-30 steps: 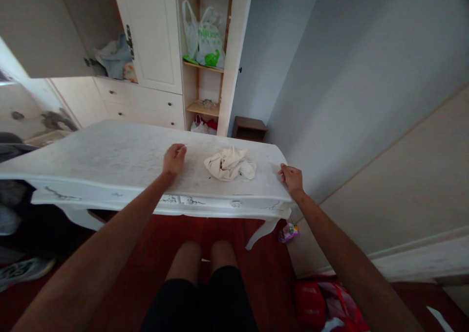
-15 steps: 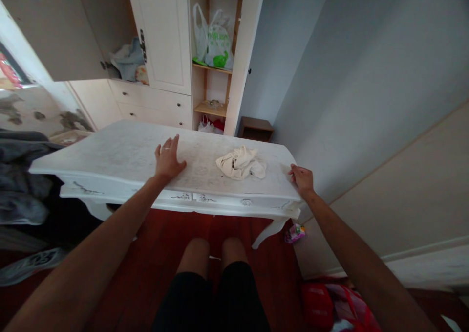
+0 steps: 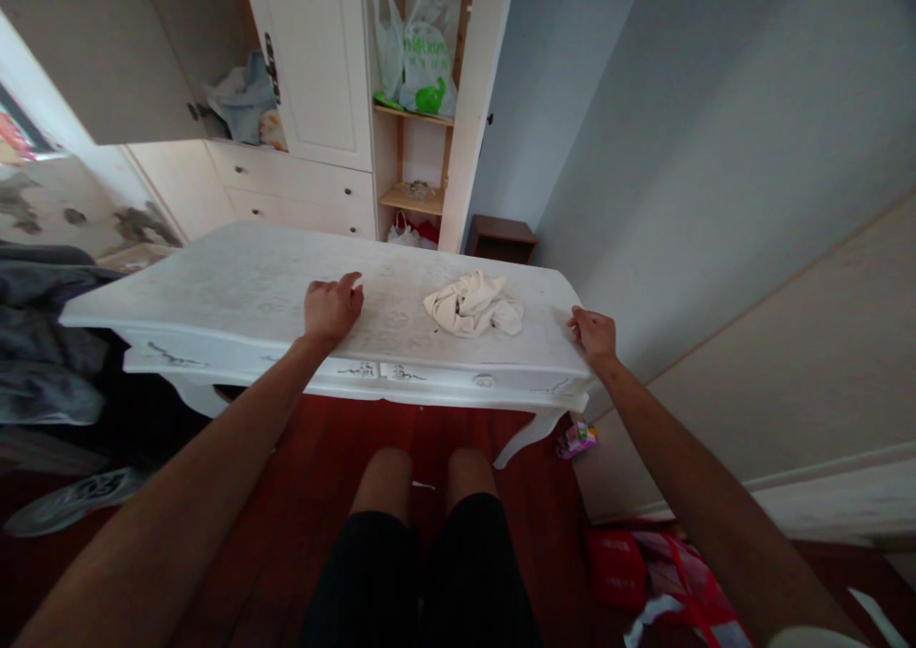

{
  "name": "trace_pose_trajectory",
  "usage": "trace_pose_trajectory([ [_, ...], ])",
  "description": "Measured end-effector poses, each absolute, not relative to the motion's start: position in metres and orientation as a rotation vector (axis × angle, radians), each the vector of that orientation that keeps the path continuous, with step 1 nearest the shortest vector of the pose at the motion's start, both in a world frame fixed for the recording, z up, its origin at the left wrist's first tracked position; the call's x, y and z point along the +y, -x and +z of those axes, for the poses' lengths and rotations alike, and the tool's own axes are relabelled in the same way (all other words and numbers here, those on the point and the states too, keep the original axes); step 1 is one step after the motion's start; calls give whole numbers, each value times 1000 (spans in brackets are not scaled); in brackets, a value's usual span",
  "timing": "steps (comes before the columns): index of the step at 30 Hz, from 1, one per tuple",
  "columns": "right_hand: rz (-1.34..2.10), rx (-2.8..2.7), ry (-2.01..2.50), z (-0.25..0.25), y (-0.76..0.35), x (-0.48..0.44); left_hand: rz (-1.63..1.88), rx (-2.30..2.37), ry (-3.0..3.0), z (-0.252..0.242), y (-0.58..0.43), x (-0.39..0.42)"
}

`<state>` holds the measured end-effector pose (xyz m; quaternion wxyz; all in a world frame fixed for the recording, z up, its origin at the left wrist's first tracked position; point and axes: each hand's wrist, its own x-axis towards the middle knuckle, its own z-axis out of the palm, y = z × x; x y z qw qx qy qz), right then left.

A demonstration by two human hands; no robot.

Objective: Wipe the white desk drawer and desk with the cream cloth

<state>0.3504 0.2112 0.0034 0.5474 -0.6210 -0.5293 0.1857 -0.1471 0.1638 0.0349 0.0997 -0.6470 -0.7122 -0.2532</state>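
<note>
My left hand (image 3: 334,310) is over the front middle of a white table (image 3: 243,276), its fingers curled in and the index finger partly stretched. Whatever may be under those curled fingers is hidden. At the table's right edge, my right hand (image 3: 595,331) is closed with its fingertips pressed together; I cannot make out anything in it. Between the hands, nearer the right one, lies a crumpled cream cloth (image 3: 468,304), touched by neither. Grey smudges mark the tabletop. Carved drawer fronts run along the table's front.
Behind the table stands a white wardrobe (image 3: 315,66) with open doors and a plastic bag (image 3: 426,71) on a shelf. A small brown cabinet (image 3: 503,228) is by the wall. Dark clothes (image 3: 43,333) are piled left; red bags (image 3: 615,570) lie on the floor at right.
My left hand has gone from spread fingers to curled ones, staying near the same spot. My right hand remains closed at the table's edge. The camera view has shifted slightly.
</note>
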Motion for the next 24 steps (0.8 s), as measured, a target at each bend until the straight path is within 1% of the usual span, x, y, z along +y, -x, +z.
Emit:
trace_pose_trajectory([
  [3, 436, -1261, 1464, 2, -351, 212, -725, -2056, 2019, 33, 147, 170],
  [5, 437, -1250, 1462, 3, -351, 211, -674, -2120, 2031, 31, 148, 174],
  [8, 455, -1233, 1460, 4, -350, 210, -482, -2197, 2080, 31, 148, 177],
  [11, 477, -1219, 1452, 6, -348, 208, -332, -2171, 2107, 33, 147, 178],
  [24, 501, -1179, 1433, 6, -347, 206, -377, -2253, 1966, 37, 145, 183],
])
